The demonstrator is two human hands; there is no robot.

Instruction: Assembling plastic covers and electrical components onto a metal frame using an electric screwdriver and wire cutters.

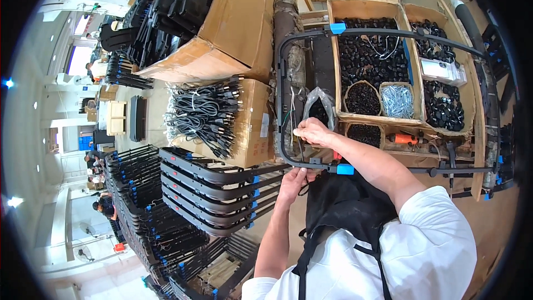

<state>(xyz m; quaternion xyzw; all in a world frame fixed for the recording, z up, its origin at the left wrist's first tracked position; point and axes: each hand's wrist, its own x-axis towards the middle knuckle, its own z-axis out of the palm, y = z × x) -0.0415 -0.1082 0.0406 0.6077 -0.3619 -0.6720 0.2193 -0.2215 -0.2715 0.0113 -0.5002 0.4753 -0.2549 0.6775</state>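
A black tubular metal frame point(416, 34) with rounded corners and blue tape pieces lies across the workbench before me. My right hand point(314, 132) is inside its left end, with thumb and fingertips pinched together on a thin wire point(292, 108). Pale and green strands of wire run along the frame's left side bar. My left hand point(291, 185) is at the near left corner, its fingers closed against the underside of the bar. What those fingers hold is hidden. Beside my right hand sits a clear plastic bag point(318, 105) with dark small parts inside.
A wooden compartment box point(333, 66) holds black plastic parts, small dark screws and silver screws point(397, 101). An orange power tool point(404, 139) lies nearby. Bundled black cables point(205, 114) rest on a carton point(254, 128) at left. Black frames point(205, 189) are stacked below them. People work far left.
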